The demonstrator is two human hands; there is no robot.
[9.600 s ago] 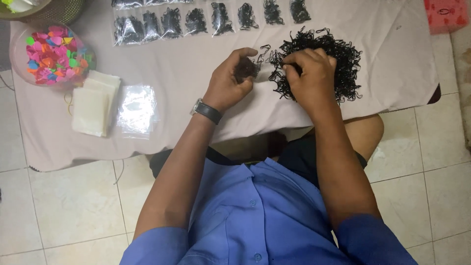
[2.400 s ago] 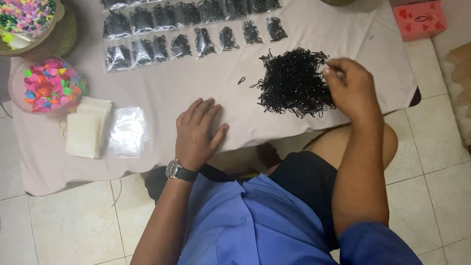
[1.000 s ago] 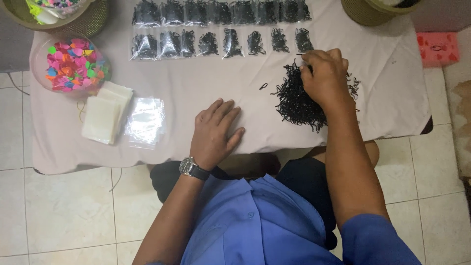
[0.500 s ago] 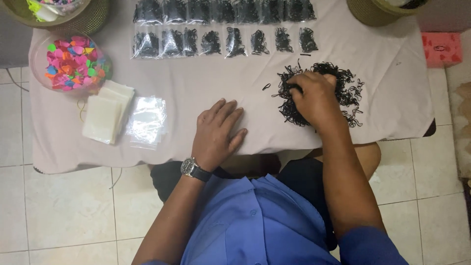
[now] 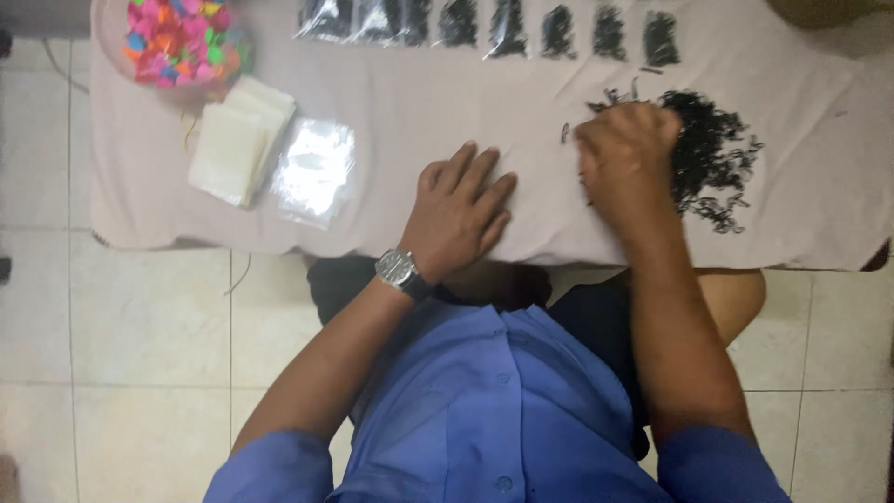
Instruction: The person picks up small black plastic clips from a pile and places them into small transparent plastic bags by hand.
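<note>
My left hand point(image 5: 461, 219), a watch on its wrist, lies flat with fingers spread on the pale cloth point(image 5: 419, 102) and holds nothing. My right hand point(image 5: 629, 163) is knuckles-up with fingers curled down over the left edge of a pile of small black bands point(image 5: 717, 158). It seems to clutch some of them, but the fingertips are hidden. A few loose bands point(image 5: 565, 132) lie just left of that hand.
A row of small clear bags filled with black bands point(image 5: 503, 23) runs along the far edge. A bowl of colourful pieces point(image 5: 177, 37) stands far left. A stack of white pouches point(image 5: 233, 140) and empty clear bags point(image 5: 312, 172) lie below it. Tiled floor surrounds the low table.
My right hand has drawn back across the black pile toward its left, near edge, fingers curling. My left hand stays flat on the cloth.
</note>
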